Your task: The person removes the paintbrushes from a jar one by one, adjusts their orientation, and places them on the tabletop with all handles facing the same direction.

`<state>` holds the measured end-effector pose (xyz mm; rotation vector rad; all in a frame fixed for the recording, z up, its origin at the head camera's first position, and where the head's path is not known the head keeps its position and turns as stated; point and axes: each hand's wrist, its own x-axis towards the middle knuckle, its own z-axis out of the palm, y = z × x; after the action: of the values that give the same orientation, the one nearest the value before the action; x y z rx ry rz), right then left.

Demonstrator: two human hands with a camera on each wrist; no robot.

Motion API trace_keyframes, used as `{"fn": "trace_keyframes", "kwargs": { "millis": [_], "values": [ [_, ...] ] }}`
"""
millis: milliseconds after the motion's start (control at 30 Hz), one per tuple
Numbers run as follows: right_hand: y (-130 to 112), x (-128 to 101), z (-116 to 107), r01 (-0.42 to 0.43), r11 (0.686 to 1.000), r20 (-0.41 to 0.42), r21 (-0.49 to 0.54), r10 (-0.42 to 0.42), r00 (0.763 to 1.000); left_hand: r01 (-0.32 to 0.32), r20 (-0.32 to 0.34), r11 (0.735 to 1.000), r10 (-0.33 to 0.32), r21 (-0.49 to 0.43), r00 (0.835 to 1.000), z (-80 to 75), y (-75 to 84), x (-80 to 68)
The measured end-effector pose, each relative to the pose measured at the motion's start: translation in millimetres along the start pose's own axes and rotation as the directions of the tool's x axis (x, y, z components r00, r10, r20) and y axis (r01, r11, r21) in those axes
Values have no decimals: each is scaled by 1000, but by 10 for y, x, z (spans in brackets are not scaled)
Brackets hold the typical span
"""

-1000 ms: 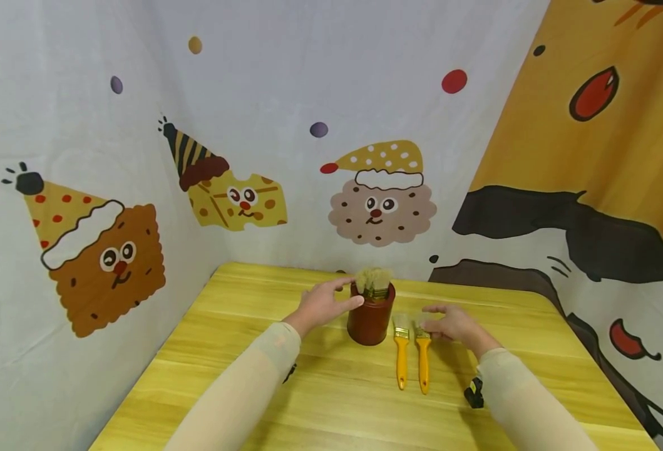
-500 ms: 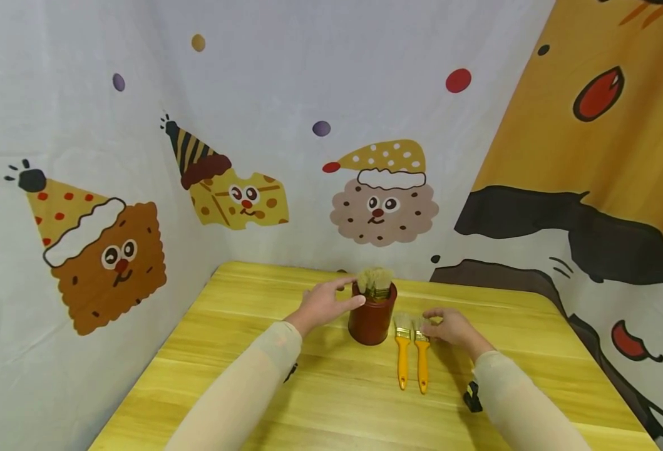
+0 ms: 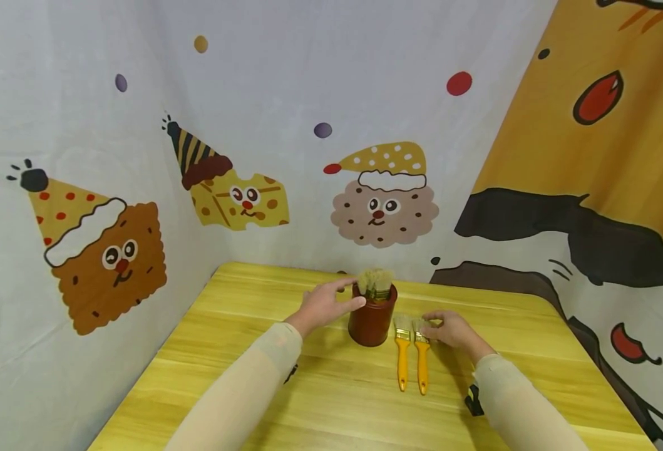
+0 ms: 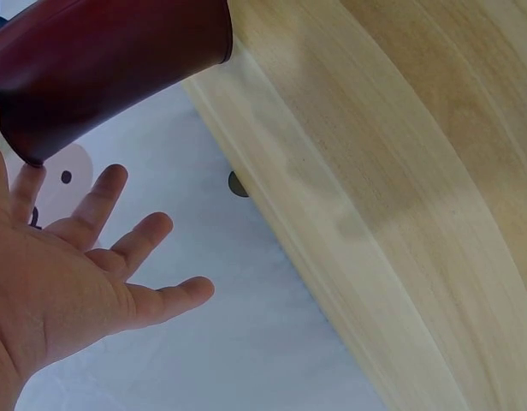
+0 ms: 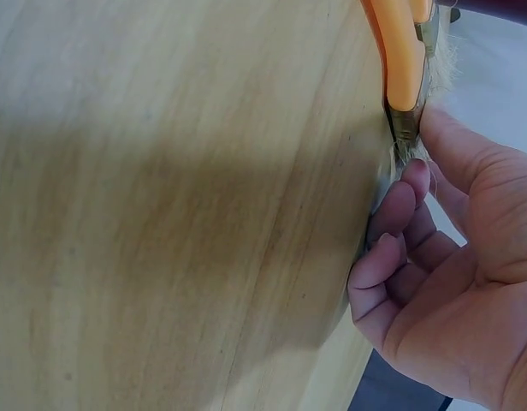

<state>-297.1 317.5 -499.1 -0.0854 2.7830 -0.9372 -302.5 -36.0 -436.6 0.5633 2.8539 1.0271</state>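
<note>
Backdrop cloth on L side w/ cartoon biscuit in party hat, then cheese char and cookie char on back wall. Yellow wood table below.

L hand: fingers straight and spread, thumb and fingertips resting vs L side/rim of dark red cup; not wrapped round it. L wrist view: palm wide, fingers splayed, cup just above the hand, table edge to the R.

Cup stands upright near table's far centre, w/ brush bristles sticking out the top; how many brushes inside – can't tell.

Just R of cup, flat on table: 2 paintbrushes side by side, yellow handles toward the person, bristles away. L brush apart from the hand. R brush touched at its ferrule/bristle end by R hand.

R hand: fingers curled, tips at brush head. R wrist view: thumb and curled fingers close on metal ferrule of orange-yellow handle, pinching brush head; brush lies on table, not lifted.

Both forearms in beige sleeves. Small black item by R wrist, can't ID. Orange/black print cloth on R side.
</note>
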Motion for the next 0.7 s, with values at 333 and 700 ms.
{"fn": "trace_keyframes", "kwargs": {
  "millis": [333,700],
  "values": [
    [-1,-15,-17,8,1000,-22,-15,-8,1000,1,-6,1000,-1,0,1000,-23,33,-1],
    [4,-55,10,33,999,-27,-23,-34,999,6,5,1000,-6,-9,1000,3,6,-11]
  ]
}}
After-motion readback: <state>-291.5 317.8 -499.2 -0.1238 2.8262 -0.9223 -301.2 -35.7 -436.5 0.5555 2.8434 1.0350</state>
